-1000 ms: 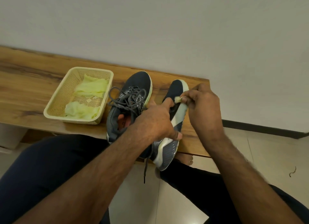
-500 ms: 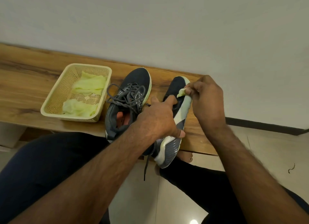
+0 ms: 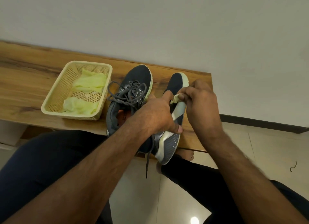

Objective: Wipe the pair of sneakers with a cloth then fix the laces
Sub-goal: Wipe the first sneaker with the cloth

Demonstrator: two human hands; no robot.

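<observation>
Head view: at frame centre the left hand (image 3: 157, 116) grips a dark sneaker (image 3: 168, 137) turned on its side, pale sole facing right, heel overhanging the wooden bench (image 3: 33, 83). The right hand (image 3: 200, 103) pinches a small yellow-green cloth (image 3: 176, 98) against the sole near the toe. The second sneaker (image 3: 132, 91) stands upright just left, laces loose. At left centre a cream basket (image 3: 55, 105) holds more cloths.

Against half a second ago, the cloth sits slightly lower along the sole.

The left hand covers the held sneaker's upper; most of the cloth is hidden in the fingers.
</observation>
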